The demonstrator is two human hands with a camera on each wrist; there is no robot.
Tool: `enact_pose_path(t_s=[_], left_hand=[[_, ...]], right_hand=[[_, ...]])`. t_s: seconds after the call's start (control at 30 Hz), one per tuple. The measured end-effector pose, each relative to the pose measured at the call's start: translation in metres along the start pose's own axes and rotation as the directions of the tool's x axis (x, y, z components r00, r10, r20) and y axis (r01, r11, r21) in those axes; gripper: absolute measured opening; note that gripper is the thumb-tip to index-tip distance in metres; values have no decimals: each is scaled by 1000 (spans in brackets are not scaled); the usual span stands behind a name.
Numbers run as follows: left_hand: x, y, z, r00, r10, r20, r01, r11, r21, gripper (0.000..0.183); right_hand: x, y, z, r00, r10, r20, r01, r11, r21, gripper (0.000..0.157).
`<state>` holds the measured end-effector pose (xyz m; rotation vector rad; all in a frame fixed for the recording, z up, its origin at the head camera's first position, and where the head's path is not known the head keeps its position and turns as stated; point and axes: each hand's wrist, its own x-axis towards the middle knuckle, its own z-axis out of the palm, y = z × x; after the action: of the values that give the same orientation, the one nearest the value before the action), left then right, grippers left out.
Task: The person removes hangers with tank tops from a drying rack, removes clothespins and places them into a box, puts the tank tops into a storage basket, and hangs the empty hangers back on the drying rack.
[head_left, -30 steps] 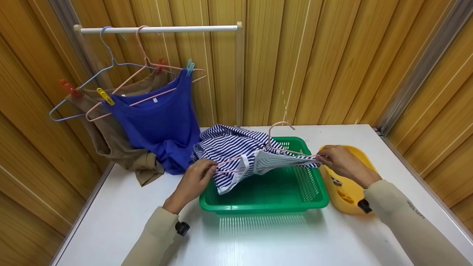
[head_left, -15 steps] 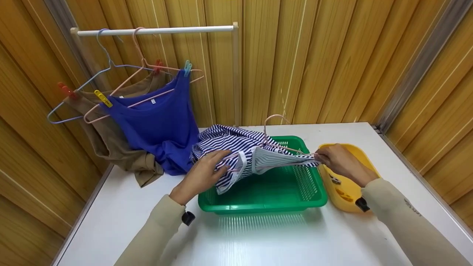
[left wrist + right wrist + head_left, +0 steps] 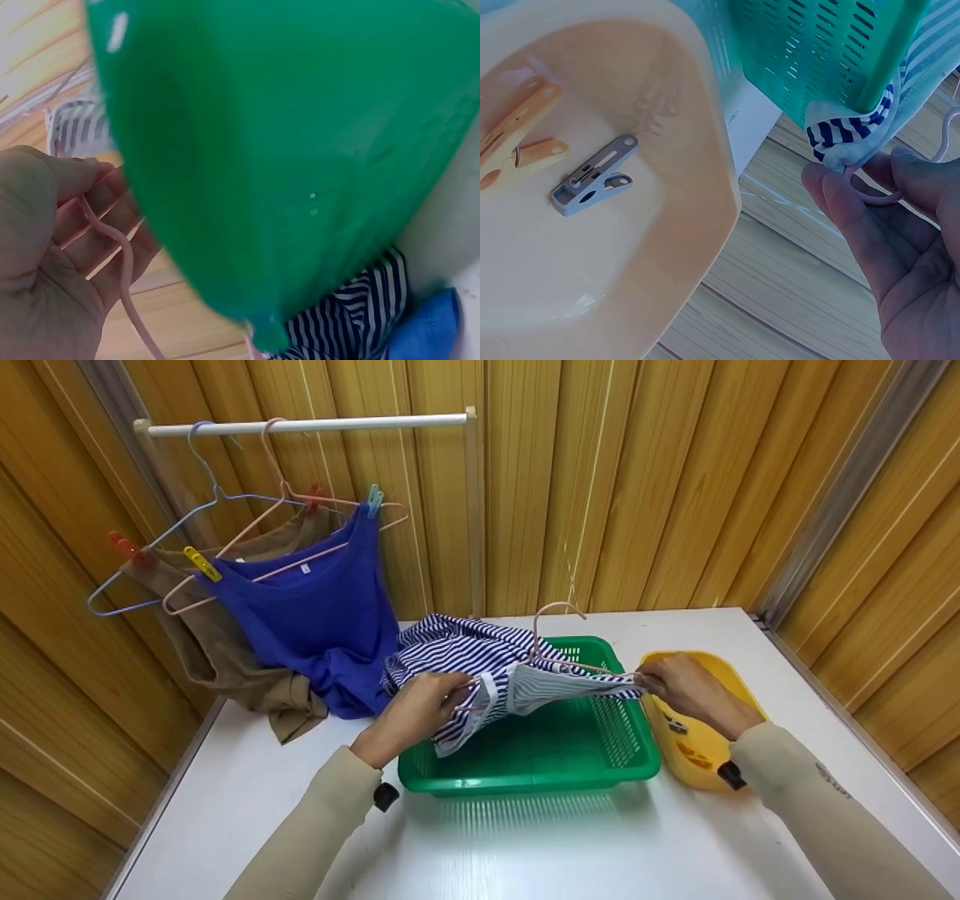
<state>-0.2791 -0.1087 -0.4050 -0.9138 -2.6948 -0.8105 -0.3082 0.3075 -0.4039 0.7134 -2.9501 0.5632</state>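
Observation:
A navy-and-white striped tank top [image 3: 469, 645] lies partly over the green basket [image 3: 525, 785], with a pink clothes hanger [image 3: 535, 634] through its neck area and the hook pointing up. My left hand [image 3: 416, 709] pinches the hanger's left end, close to a white-trimmed strap. In the left wrist view, the pink hanger wire [image 3: 127, 277] runs from between thumb and index finger across the other fingers. At the hanger's right end, my right hand [image 3: 686, 686] pinches the wire and the bunched striped strap [image 3: 847, 135] together.
A yellow tub [image 3: 731, 671] right of the basket holds a grey clothespin [image 3: 592, 176] and yellow-orange clothespins [image 3: 525, 135]. On the left, a white rail [image 3: 360, 423] carries a blue top [image 3: 307, 615] and a brown garment [image 3: 217, 645], clipped to hangers. Wood-look walls surround the white table [image 3: 525, 855].
My left hand let go of the hanger's left end, opened and moved right over the strap, then pinched the hanger again. My right hand kept its grip.

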Motion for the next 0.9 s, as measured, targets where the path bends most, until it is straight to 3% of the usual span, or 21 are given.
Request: enact_pose_path(t_s=[0.63,0.9], left_hand=[[-22,-26,-3,999,-4,-52,5,1000,23,15],[-32,-36,-4,998,-31,-53,30,999,-14,15]], right_hand=[[1,0,2,1000,-7,-5,7,1000,-15,16],[1,1,1,1000,2,0,-2,1000,-15,17]])
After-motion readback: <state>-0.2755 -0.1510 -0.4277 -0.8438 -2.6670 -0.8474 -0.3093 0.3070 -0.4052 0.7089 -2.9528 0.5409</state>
